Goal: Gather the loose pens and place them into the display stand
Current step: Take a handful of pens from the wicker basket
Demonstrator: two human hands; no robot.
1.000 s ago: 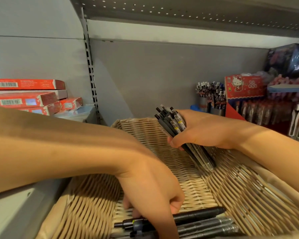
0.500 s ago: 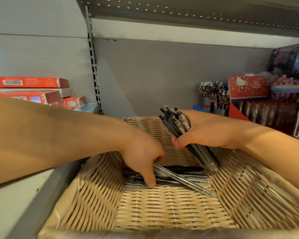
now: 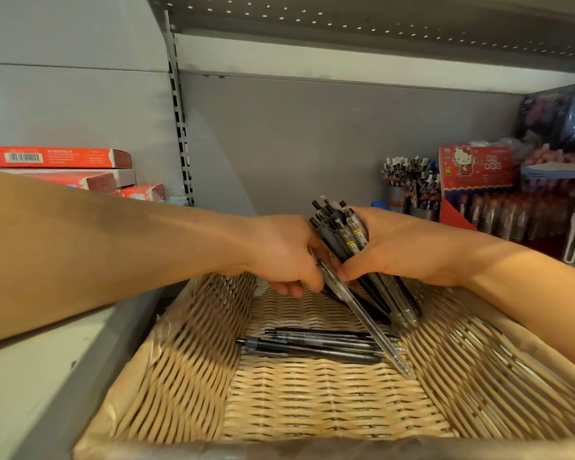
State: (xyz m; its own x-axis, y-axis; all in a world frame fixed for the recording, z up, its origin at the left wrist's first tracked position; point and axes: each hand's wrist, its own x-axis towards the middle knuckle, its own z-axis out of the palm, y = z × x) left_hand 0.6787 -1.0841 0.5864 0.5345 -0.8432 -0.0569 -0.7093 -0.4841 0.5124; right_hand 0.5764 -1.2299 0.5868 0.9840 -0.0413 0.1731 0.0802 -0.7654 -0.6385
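Left hand point(image 3: 283, 257) lifted clear pen point(image 3: 362, 313) to bundle point(image 3: 346, 234).

Pens point(image 3: 316, 345) in basket point(image 3: 312, 403).

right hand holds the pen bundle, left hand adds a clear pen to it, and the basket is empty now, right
Not quite: the basket is not empty. The head view shows a few pens lying in it. The rest holds: the right hand holds the bundle, the left hand a clear pen.
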